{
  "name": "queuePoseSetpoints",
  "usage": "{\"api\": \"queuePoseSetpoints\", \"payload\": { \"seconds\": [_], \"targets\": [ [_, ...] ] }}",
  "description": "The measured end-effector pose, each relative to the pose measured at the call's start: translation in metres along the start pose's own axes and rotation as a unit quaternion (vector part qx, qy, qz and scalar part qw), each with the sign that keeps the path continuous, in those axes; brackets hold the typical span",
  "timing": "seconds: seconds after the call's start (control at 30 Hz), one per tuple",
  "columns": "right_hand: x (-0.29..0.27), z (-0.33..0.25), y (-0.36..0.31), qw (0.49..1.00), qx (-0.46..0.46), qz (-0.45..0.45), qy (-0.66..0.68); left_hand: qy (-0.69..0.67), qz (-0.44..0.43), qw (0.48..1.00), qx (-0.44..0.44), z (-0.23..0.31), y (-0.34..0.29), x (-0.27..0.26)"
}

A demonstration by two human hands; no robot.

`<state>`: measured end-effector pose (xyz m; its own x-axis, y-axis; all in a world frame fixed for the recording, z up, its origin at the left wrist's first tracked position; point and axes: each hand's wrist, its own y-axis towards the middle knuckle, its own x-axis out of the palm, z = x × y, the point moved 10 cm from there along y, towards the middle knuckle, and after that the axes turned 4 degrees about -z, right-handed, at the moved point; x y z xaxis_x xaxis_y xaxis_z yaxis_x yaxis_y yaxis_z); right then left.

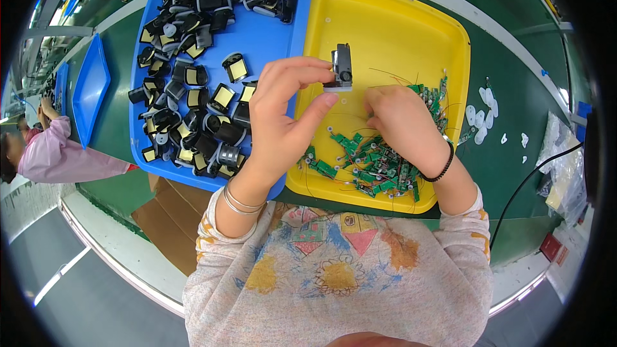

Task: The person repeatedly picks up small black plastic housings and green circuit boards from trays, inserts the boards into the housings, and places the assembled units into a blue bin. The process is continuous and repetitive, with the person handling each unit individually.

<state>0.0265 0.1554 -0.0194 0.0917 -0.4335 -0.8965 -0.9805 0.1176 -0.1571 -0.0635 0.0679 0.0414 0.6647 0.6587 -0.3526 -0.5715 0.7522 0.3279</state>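
My left hand (281,106) pinches a small black plastic housing (344,64) between thumb and fingers, held upright over the yellow tray (392,32). In the same tray lies a heap of small green circuit boards (379,167) with thin wires. My right hand (403,119) reaches down to the upper part of this heap, its fingers curled together and pointing left; what they hold, if anything, is hidden. Left of it stands a blue tray (270,42) holding many black housings (222,96) with pale yellow pads, partly behind my left hand.
Several white plastic pieces (479,115) lie on the green table (514,77) right of the yellow tray. Farther right are a clear plastic bag (562,160) and a black cable (524,183). At the far left sit another blue tray (92,93) and a person in a pink sleeve (54,151).
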Motion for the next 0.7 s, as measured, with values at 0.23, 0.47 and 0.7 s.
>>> {"api": "queuePoseSetpoints", "payload": {
  "seconds": [0.23,0.47,0.7],
  "targets": [
    [-0.011,-0.010,-0.005,0.986,0.018,0.066,-0.150,0.044,-0.033,0.998,0.022,0.000,-0.001,0.003],
    [0.004,-0.017,-0.008,0.987,-0.022,0.036,-0.157,0.031,-0.005,0.999,0.005,0.002,0.000,0.000],
    [0.002,-0.017,-0.003,0.993,-0.045,0.048,-0.095,0.038,-0.013,0.999,0.008,0.002,0.000,0.002]
  ]
}}
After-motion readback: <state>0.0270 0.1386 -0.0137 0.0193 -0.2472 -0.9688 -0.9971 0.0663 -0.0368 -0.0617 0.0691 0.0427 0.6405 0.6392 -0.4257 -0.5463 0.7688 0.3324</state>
